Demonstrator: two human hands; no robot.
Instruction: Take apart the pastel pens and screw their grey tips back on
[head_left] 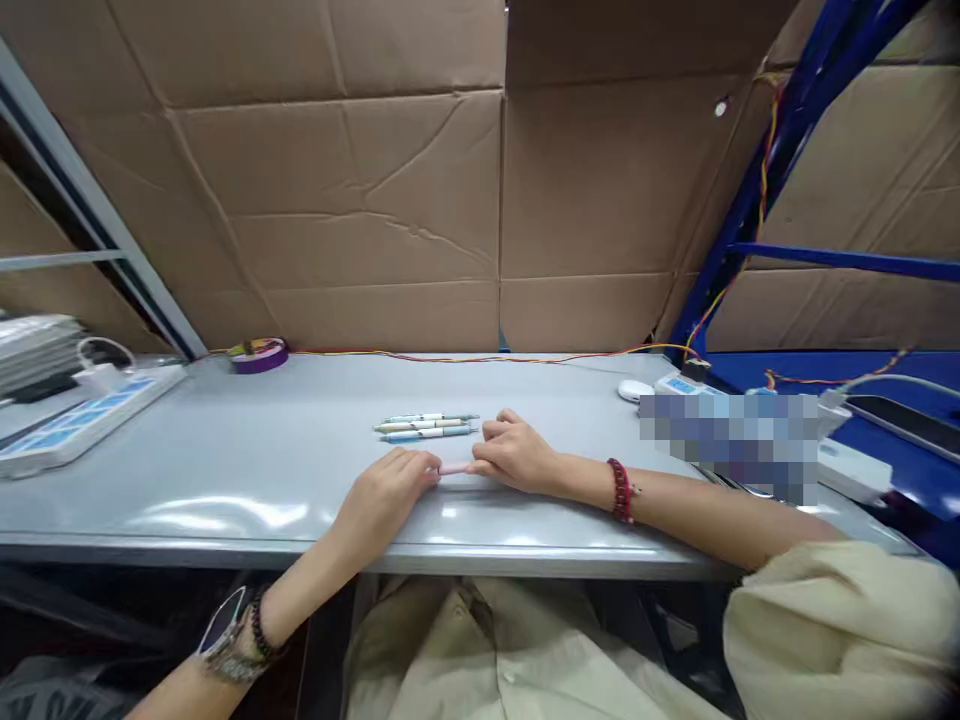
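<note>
Between my two hands a slim pink pen point(453, 469) lies level, just above or on the grey table point(247, 450); I cannot tell which. My left hand point(394, 490) pinches its left end with closed fingers. On its right end, the thumb and curled fingers of my right hand point(517, 455) are closed. Both ends of the pen are hidden by fingers. Just beyond my hands several pens lie side by side: a blue and white pen point(427, 434), a cream pen point(420, 426) and a pale pen point(427, 417) behind them.
A roll of purple tape point(259, 357) sits at the back left. Power strips stand at the left point(90, 415) and right point(851, 470). A white mouse-like object point(634, 390) and a phone point(911, 425) are on the right. Cardboard point(360, 200) walls the back; thin wires point(465, 358) run along it.
</note>
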